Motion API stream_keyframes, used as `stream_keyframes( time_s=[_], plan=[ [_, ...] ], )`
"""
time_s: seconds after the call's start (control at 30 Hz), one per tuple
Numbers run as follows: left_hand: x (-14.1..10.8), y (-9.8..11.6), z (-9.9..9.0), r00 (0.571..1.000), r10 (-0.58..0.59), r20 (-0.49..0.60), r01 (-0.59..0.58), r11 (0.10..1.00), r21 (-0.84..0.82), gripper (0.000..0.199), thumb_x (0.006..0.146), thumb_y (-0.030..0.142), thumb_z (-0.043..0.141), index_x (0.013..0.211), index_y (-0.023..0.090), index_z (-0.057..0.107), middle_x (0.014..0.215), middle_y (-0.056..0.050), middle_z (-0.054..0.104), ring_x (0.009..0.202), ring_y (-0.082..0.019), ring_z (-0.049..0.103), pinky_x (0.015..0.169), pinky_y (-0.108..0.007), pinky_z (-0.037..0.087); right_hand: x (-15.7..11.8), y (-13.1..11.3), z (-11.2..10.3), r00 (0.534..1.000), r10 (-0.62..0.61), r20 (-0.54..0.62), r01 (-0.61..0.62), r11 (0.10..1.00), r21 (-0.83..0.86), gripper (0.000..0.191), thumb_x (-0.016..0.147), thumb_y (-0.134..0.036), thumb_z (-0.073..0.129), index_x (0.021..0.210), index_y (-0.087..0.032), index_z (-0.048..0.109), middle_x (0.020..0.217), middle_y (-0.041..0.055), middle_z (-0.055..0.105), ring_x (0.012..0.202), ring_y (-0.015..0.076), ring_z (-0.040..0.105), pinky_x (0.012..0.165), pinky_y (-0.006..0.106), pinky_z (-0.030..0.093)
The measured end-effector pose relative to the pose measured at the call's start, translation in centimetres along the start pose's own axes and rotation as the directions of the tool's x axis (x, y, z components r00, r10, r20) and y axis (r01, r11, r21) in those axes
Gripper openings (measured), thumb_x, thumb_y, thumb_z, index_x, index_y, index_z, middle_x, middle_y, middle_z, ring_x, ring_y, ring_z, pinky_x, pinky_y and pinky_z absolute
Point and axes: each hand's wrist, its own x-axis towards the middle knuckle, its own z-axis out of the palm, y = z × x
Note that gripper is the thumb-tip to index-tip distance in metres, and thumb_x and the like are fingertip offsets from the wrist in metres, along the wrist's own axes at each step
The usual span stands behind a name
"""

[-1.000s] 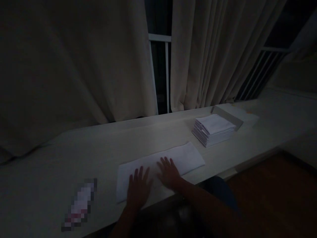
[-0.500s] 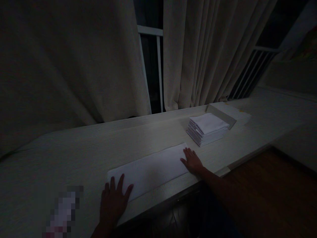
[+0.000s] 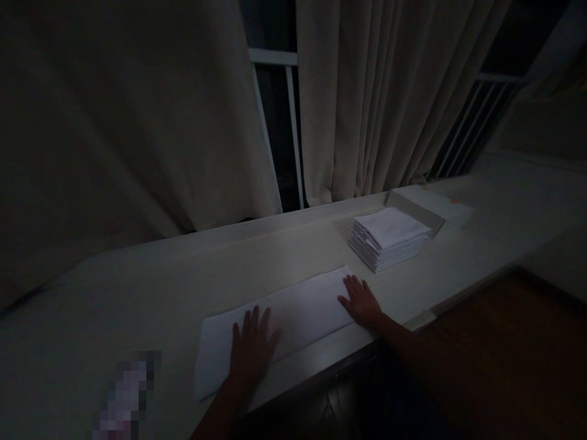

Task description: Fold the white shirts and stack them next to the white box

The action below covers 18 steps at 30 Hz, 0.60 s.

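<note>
A long white folded cloth [image 3: 302, 311] lies flat on the pale tabletop [image 3: 151, 293]. Over its left part, my left hand [image 3: 252, 348] is spread with fingers apart, slightly blurred; whether it presses on the cloth is hard to tell. My right hand [image 3: 361, 302] rests on the cloth's right end, fingers spread. Neither hand grips anything. Beyond my right hand sits a neat stack of folded white cloths [image 3: 392, 229].
Behind the stack is an open, shallow grey-white box or flap [image 3: 417, 211] with pale sheet material beside it. A pixelated object [image 3: 123, 397] lies at the lower left. Beige curtains [image 3: 348, 104] hang along the far edge, with railings between them.
My left hand has moved right, from the cloth's left end further in along it. My right hand stays at the right end. The view has shifted slightly.
</note>
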Motion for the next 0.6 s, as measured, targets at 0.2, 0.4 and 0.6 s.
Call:
stream_keyframes(
  time_s=[0.2, 0.4, 0.6],
  plan=[
    [2.7, 4.2, 0.6, 0.999, 0.020, -0.050, -0.023, 0.998, -0.056, 0.067, 0.088, 0.064, 0.023, 0.147, 0.033, 0.027, 0.156, -0.009, 0.026, 0.142, -0.039, 0.021, 0.109, -0.063, 0.015, 0.1, 0.1, 0.5, 1.000, -0.013, -0.014, 0.013, 1.000, 0.013, 0.075, 0.095, -0.062, 0.018, 0.149, -0.011, 0.027, 0.155, 0.0135, 0.024, 0.144, 0.0267, 0.014, 0.116, 0.049, 0.007],
    [2.7, 4.2, 0.8, 0.995, 0.027, -0.092, -0.031, 0.998, -0.046, 0.064, 0.090, 0.060, 0.026, 0.147, 0.032, 0.027, 0.156, -0.009, 0.027, 0.142, -0.038, 0.021, 0.110, -0.062, 0.016, 0.4, 0.3, 0.0, 1.000, 0.014, 0.020, -0.014, 1.000, 0.016, 0.074, 0.095, -0.060, 0.019, 0.150, -0.010, 0.025, 0.155, 0.0141, 0.022, 0.145, 0.0280, 0.012, 0.116, 0.051, 0.005],
    [2.7, 4.1, 0.9, 0.994, 0.049, -0.098, -0.054, 0.998, -0.044, 0.068, 0.088, 0.062, 0.029, 0.148, 0.032, 0.023, 0.157, -0.008, 0.023, 0.143, -0.037, 0.019, 0.110, -0.062, 0.016, 2.0, -4.9, -1.7, 0.991, -0.133, -0.007, 0.133, 0.990, 0.054, 0.070, 0.095, -0.057, 0.029, 0.149, -0.012, 0.028, 0.156, 0.0120, 0.019, 0.145, 0.0303, 0.008, 0.116, 0.053, 0.000]
  ],
)
